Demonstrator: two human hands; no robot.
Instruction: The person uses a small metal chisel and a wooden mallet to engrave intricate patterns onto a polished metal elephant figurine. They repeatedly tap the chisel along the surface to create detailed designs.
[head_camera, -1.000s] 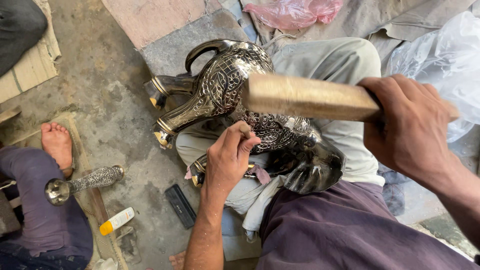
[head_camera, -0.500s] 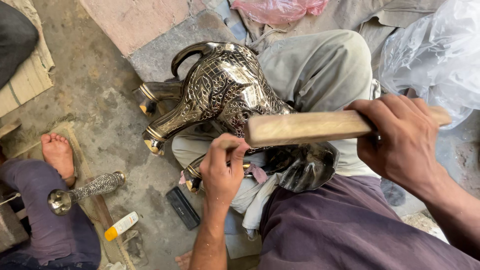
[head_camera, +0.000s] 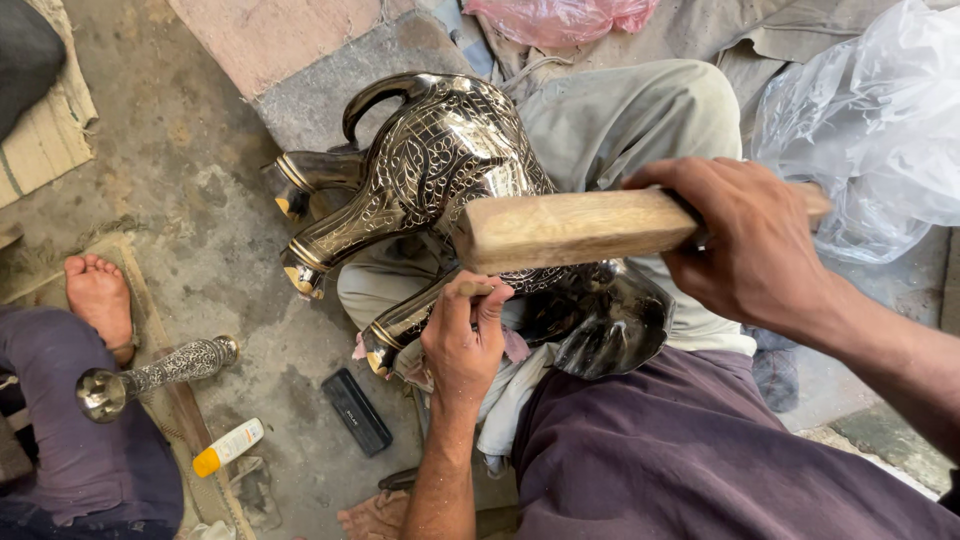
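Dusty concrete floor (head_camera: 200, 240) under engraved metal figure (head_camera: 440, 170).

I'm sitting on the bare concrete floor (head_camera: 190, 200) of a metal-craft workshop. An engraved brass figure (head_camera: 440, 170) is lying across my lap, another engraved piece (head_camera: 160, 372) beside me.

Engraved dark metal animal figure (head_camera: 440, 170) lying sideways across lap
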